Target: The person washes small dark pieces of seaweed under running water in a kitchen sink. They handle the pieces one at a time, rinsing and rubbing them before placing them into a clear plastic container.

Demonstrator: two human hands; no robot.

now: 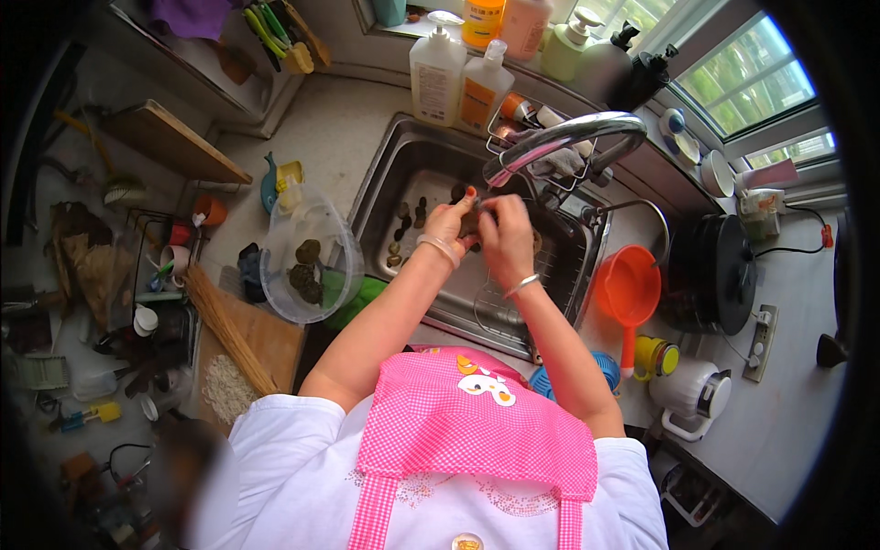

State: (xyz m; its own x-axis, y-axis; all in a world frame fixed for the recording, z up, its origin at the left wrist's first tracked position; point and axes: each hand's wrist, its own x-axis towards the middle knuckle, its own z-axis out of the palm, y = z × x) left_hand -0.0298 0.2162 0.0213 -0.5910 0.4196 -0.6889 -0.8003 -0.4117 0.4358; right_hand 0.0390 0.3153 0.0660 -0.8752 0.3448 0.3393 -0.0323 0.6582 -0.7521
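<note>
Over the steel sink [376, 197], my left hand [446, 225] grips a small dark brown piece [470, 223] that looks like a mushroom, largely covered by my fingers. My right hand [506, 234] meets it from the other side, fingers bent and pressed against the same piece. Several similar dark, roundish pieces [403, 220] lie on the sink bottom left of my hands. More of them, dark and clumped [307, 270], sit in a clear plastic tub [344, 243] on the counter left of the sink. A wire rack [550, 261] stands in the sink's right part, partly behind my right hand.
A chrome faucet [568, 137] arches over the sink's far right. Bottles [438, 78] line the back edge. An orange-red ladle [629, 286] and a black pot [710, 275] stand right; a white kettle [689, 380] is nearer. A straw whisk [229, 330] lies on a wooden board [284, 339] left.
</note>
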